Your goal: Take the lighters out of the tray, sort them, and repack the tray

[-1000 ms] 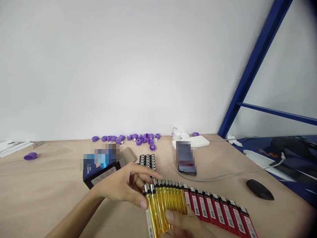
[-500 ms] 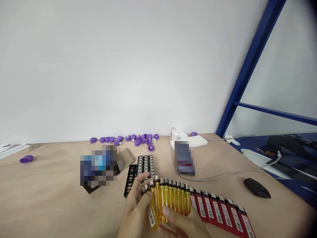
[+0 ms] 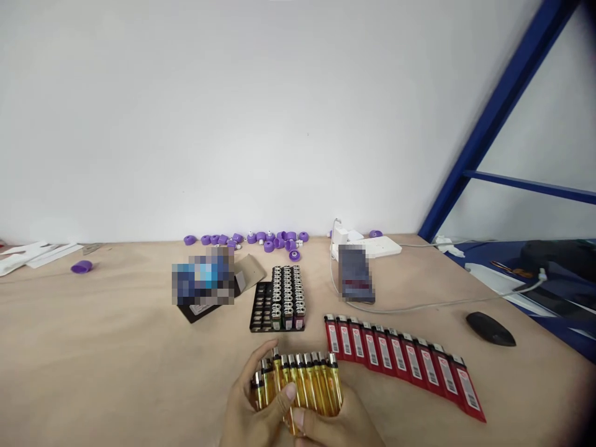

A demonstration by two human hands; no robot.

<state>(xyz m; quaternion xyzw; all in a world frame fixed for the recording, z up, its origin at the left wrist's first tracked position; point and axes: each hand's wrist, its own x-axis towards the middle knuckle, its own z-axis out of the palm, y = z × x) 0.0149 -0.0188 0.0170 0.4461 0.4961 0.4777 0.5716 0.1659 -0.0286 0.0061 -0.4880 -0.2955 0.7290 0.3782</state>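
A row of yellow lighters [image 3: 310,385] is gripped between both hands at the bottom centre, their metal tops up. My left hand [image 3: 256,413] is closed round the left end, thumb across the front. My right hand [image 3: 333,425] wraps the right end, with its thumb low on the bodies. Just beyond the hands stands a black tray [image 3: 261,310] with lighters [image 3: 288,298] upright in it; its left part shows bare slots. To the right, red lighters [image 3: 405,357] lie side by side in a slanting row, labels facing up.
A partly blurred box [image 3: 205,282] lies left of the tray. Purple caps [image 3: 279,239] are scattered along the wall. A phone [image 3: 356,273] leans on a white power strip [image 3: 382,247], with a cable [image 3: 433,304] running right. A black mouse [image 3: 491,329] sits at the right.
The view has shifted, so the table's things appear higher and farther right. The yellow lighters have come away from the tray and red row; the left lighter, tilted before, stands more in line.
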